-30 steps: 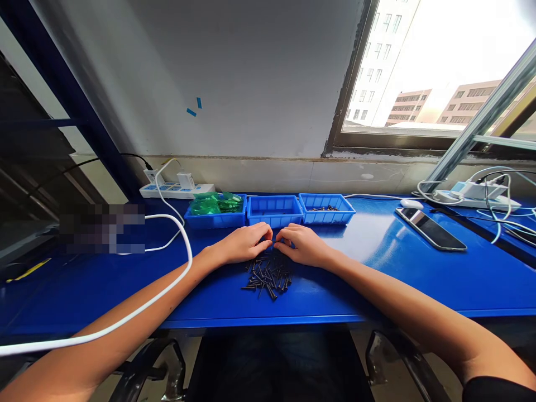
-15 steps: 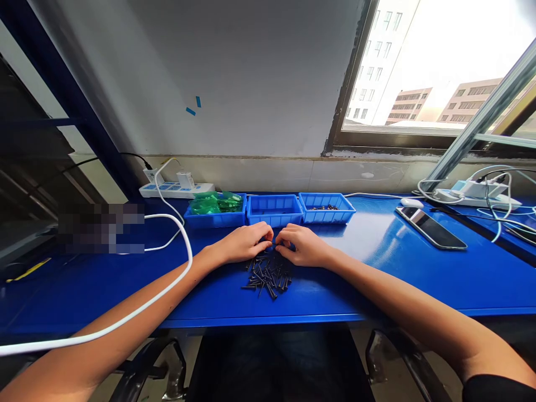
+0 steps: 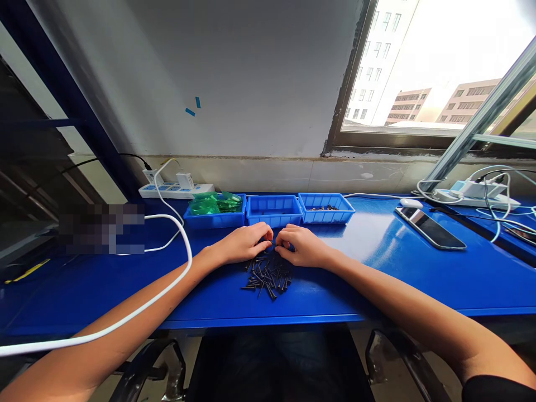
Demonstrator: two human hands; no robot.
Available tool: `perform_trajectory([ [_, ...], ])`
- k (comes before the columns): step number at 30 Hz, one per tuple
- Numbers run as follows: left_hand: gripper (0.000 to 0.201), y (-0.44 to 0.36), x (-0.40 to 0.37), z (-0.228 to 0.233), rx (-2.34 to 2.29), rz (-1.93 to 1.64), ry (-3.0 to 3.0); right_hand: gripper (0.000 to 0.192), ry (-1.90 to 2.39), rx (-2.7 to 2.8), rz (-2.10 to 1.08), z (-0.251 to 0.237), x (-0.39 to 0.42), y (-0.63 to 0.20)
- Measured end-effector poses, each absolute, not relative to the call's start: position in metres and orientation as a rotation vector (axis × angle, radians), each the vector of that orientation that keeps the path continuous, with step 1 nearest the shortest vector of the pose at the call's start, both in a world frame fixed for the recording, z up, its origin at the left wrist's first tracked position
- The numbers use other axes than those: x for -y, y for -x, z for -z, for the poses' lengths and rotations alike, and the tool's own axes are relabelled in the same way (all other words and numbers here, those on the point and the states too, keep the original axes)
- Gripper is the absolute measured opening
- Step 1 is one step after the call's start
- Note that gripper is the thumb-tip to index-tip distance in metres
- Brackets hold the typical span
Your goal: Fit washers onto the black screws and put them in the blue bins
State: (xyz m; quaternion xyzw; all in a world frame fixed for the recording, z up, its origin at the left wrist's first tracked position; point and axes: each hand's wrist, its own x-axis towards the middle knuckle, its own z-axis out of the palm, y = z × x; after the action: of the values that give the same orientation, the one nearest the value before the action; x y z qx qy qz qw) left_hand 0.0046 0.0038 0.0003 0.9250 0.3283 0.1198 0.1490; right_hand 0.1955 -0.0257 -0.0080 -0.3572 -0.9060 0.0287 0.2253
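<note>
Two hands (image 3: pixel 247 243) (image 3: pixel 305 245) curl loosely, any hold unclear, over a blue table (image 3: pixel 481 279) facing a grey wall (image 3: pixel 268 84).

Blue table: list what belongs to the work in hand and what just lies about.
Likely work:
screws heaped beside left hand and right hand
three blue bins beyond the hands

Probably lying about:
phone
left power strip
right power strip
white cable

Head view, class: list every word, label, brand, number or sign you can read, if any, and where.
No readable text anywhere.
Left power strip: blue-and-white markings, too small to read.
White plug on it: any marks too small to read.
Screws, blue bins, phone: no lettering visible.
</note>
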Motion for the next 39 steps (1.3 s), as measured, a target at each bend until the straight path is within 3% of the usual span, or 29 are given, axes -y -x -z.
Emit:
perform_trajectory([
  [15,0.011,-0.0047,-0.0033,-0.0018,-0.986,-0.301,-2.675,0.005,1.172,2.451,-0.021,0.0075,0.025,-0.1945],
  [39,0.014,-0.0053,0.0003,-0.0051,-0.989,-0.313,-2.678,0.008,1.068,2.489,0.069,0.0104,0.024,-0.1952],
])
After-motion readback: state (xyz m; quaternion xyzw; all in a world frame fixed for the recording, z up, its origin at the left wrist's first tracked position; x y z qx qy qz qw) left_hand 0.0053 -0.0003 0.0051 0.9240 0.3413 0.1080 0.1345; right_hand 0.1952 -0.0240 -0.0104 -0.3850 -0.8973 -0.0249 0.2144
